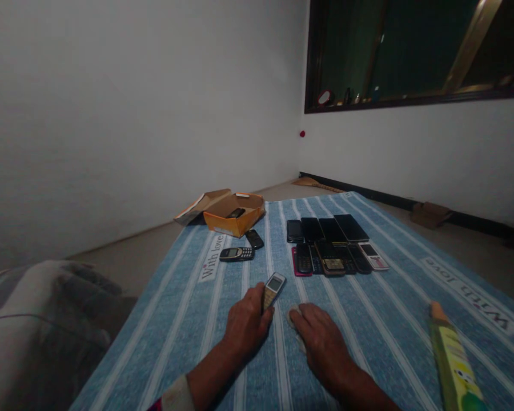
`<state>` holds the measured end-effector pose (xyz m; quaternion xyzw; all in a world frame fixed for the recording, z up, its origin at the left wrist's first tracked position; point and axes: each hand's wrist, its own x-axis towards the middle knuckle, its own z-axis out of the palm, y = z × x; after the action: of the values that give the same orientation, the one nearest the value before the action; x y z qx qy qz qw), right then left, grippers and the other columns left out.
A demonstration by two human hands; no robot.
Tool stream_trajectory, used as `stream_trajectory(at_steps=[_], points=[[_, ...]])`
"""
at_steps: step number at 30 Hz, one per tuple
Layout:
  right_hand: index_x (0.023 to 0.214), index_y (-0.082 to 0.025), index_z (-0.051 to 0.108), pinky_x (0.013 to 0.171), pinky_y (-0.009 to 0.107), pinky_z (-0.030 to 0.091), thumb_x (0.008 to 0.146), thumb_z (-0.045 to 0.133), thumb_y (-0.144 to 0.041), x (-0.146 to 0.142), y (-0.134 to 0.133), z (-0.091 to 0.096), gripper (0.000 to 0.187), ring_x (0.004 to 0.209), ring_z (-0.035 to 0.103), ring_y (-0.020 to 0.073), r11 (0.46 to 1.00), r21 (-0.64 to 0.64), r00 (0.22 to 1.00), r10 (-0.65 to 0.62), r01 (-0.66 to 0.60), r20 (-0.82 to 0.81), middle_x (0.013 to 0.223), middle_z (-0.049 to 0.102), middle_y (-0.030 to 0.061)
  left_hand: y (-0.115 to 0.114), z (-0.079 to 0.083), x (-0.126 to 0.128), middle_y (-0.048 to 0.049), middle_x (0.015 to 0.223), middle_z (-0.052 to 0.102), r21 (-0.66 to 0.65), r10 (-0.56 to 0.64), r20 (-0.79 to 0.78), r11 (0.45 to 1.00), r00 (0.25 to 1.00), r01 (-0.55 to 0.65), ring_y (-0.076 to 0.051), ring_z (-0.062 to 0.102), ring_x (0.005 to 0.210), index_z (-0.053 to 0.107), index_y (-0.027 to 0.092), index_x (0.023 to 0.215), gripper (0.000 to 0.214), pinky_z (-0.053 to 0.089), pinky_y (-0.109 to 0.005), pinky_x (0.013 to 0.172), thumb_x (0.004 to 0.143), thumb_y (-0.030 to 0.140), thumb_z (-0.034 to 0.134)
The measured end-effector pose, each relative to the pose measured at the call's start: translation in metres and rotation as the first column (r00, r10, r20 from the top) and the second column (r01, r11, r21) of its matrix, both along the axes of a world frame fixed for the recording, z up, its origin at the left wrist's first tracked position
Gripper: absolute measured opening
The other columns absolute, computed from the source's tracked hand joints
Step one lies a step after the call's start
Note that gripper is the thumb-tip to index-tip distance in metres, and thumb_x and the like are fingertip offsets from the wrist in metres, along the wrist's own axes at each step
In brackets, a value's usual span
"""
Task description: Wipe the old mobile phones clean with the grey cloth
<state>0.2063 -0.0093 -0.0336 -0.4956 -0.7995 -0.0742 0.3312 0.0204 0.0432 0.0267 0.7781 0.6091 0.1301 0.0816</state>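
My left hand (pixel 247 324) is closed around the lower end of a small silver keypad phone (pixel 274 287), which points away from me over the blue striped cloth (pixel 368 319). My right hand (pixel 321 337) rests beside it on the cloth, fingers curled over a pale cloth or tissue (pixel 294 319) that is mostly hidden. Ahead lie two rows of phones (pixel 332 242): dark smartphones behind, keypad phones in front. A dark keypad phone (pixel 236 253) and a black phone (pixel 254 238) lie to the left of them.
An open orange cardboard box (pixel 235 212) with a phone inside sits at the cloth's far left corner. A yellow-green bat-like object (pixel 452 357) lies at the right. A grey bundle of fabric (pixel 38 331) is at my left. White walls and a dark window (pixel 411 51) stand beyond.
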Motion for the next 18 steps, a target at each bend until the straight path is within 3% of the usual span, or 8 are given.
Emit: stream_trajectory(at_steps=[5,10,14,18], points=[[0.118,-0.017,0.058,0.084,0.035,0.052,0.086,0.039,0.000,0.008,0.000,0.014,0.041,0.096,0.062,0.0213,0.994,-0.070,0.978,0.069,-0.085,-0.199,0.102,0.067,0.0100,-0.044,-0.018,-0.007,-0.0097,0.115,0.067,0.030,-0.070,0.167,0.997,0.984,0.066,-0.025,0.067,0.103,0.046,0.019,0.130,0.051,0.053,-0.036,0.088,0.081,0.024,0.058],[0.116,-0.018,0.058,0.086,0.033,0.053,0.084,0.040,-0.003,0.013,0.007,0.029,0.040,0.098,0.063,0.0193,0.992,-0.122,0.929,-0.021,-0.026,-0.369,0.106,0.065,0.0090,-0.055,-0.023,-0.010,-0.0096,0.114,0.065,0.038,-0.067,0.264,0.998,0.962,0.059,-0.025,0.065,0.103,0.048,0.019,0.127,0.053,0.053,-0.037,0.089,0.076,0.024,0.063],[0.116,-0.016,0.061,0.091,0.036,0.051,0.086,0.041,-0.003,-0.009,0.012,0.035,0.038,0.106,0.060,0.0214,0.998,-0.041,0.970,0.040,-0.051,-0.240,0.112,0.064,0.0124,-0.054,-0.017,-0.010,-0.0069,0.107,0.063,-0.040,0.022,0.218,0.999,0.976,-0.013,-0.023,0.064,0.095,0.053,0.022,0.119,0.045,0.052,-0.037,0.083,0.076,0.026,0.064],[0.114,-0.014,0.062,0.100,0.044,0.046,0.088,0.051,-0.005,-0.036,0.011,0.023,0.030,0.116,0.056,0.0251,0.984,-0.031,0.982,0.178,-0.177,0.059,0.118,0.064,0.0147,-0.053,-0.019,-0.011,-0.0047,0.096,0.060,-0.048,-0.002,0.176,0.999,0.984,0.010,-0.021,0.062,0.089,0.059,0.022,0.098,0.019,0.050,-0.033,0.079,0.080,0.028,0.061]])
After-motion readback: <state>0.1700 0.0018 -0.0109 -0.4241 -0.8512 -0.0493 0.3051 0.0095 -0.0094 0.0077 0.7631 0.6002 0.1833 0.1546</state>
